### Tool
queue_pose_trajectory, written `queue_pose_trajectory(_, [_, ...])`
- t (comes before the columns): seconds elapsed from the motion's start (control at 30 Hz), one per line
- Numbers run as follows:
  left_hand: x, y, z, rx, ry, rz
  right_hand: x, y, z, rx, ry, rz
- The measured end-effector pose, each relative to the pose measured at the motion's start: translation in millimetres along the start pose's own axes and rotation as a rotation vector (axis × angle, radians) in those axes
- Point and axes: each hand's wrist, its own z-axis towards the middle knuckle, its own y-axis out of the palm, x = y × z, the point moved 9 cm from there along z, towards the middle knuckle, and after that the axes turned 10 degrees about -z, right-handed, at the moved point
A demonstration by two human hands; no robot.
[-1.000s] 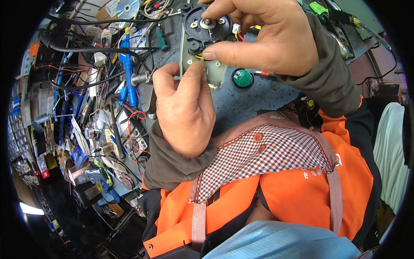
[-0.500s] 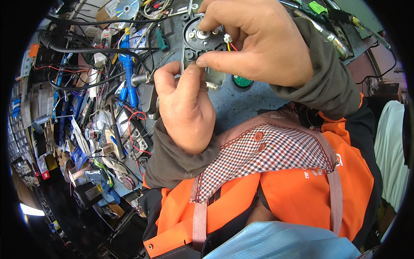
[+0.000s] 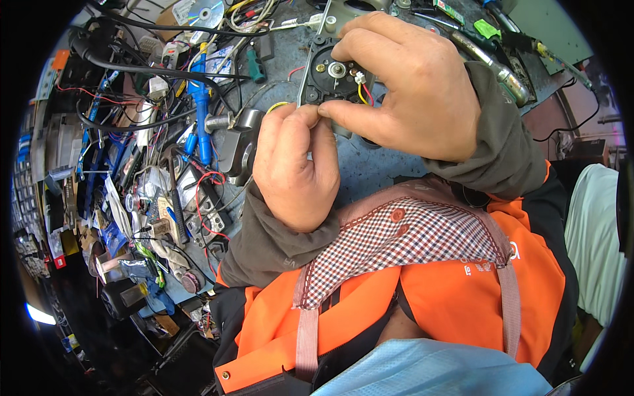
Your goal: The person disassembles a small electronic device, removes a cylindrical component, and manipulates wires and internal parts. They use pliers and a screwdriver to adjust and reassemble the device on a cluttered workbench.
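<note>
A black round mechanism (image 3: pixel 323 82) with a metal spindle at its centre and small brass-coloured parts sits in a grey metal housing (image 3: pixel 347 13) at the top middle. My right hand (image 3: pixel 422 92) spans its right side, index finger on the upper rim and thumb at the lower edge. A white plug (image 3: pixel 360 77) with red and yellow wires hangs beside those fingers. My left hand (image 3: pixel 294 165) is closed in a pinch at the mechanism's lower left corner, touching my right thumb tip. A yellow wire (image 3: pixel 276 106) curves beside it; what the pinch holds is hidden.
Left of my hands lies a dark metal clamp-like part (image 3: pixel 239 148). Further left are a blue tool (image 3: pixel 198 99), a green-handled screwdriver (image 3: pixel 255 64) and tangled black cables (image 3: pixel 158 69). A metal tube (image 3: pixel 492 66) lies at the upper right of the blue-grey bench (image 3: pixel 370 165).
The mechanism and housing have shifted right and toward me, with my right hand. My left fingers have drawn together at the corner. The round green part is now covered from view.
</note>
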Motion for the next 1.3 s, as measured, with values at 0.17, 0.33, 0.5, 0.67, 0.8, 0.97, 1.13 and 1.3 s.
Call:
queue_pose_trajectory(0.17, [-9,-10,-15,0.171,-0.107,-0.387,15,10,-9,-0.059,0.131,0.106])
queue_pose_trajectory(0.33, [-36,-5,44,-0.180,-0.502,-0.624,12,10,-6,-0.064,0.149,0.211])
queue_pose_trajectory(0.5, [-72,49,39,-0.483,-0.601,-1.044,-2,15,-7,-0.058,0.002,0.135])
queue_pose_trajectory(0.67, [-63,54,28,-0.259,-0.545,-1.177,-2,16,-10,-0.077,0.032,0.187])
queue_pose_trajectory(0.8, [-58,51,28,-0.246,-0.553,-1.207,0,16,-10,-0.082,0.062,0.199])
queue_pose_trajectory(0.97, [-58,49,22,-0.197,-0.544,-1.275,0,27,-16,-0.168,0.104,0.261])
queue_pose_trajectory(1.13, [-63,56,18,-0.151,-0.504,-1.368,1,24,-11,-0.157,0.021,0.286])
queue_pose_trajectory(1.3, [-70,60,27,-0.077,-0.570,-1.357,0,21,0,-0.145,-0.059,0.246])
